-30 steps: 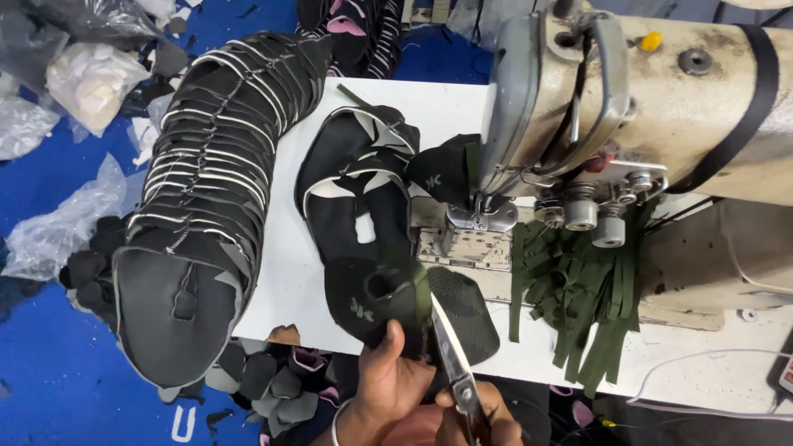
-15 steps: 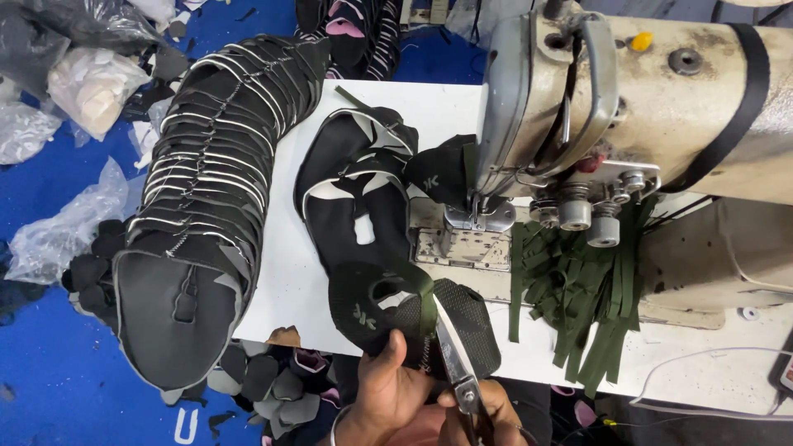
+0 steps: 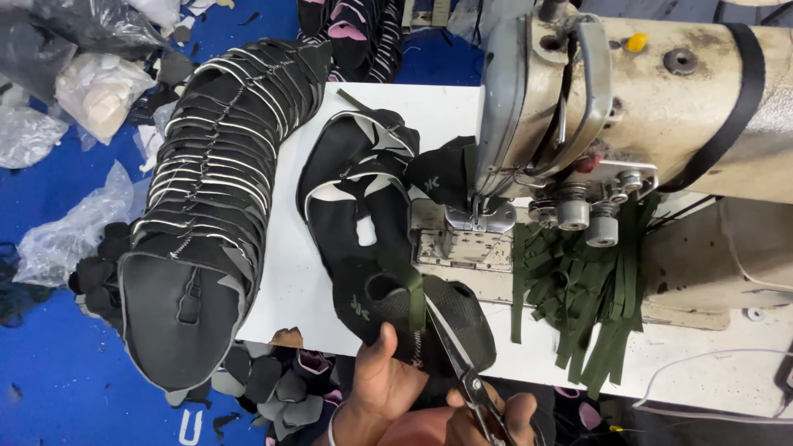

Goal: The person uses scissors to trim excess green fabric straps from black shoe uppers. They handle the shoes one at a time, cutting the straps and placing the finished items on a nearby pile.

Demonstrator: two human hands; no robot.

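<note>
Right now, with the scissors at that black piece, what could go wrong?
The scissors in the right hand have their blades on the green strap, close to the left hand pinching the black piece; a finger could get nicked. The cut might also catch the black fabric under the strap. The piece chains back to the sewing machine, so a tug could drag it.

Bright, even light; sharp focus
</note>
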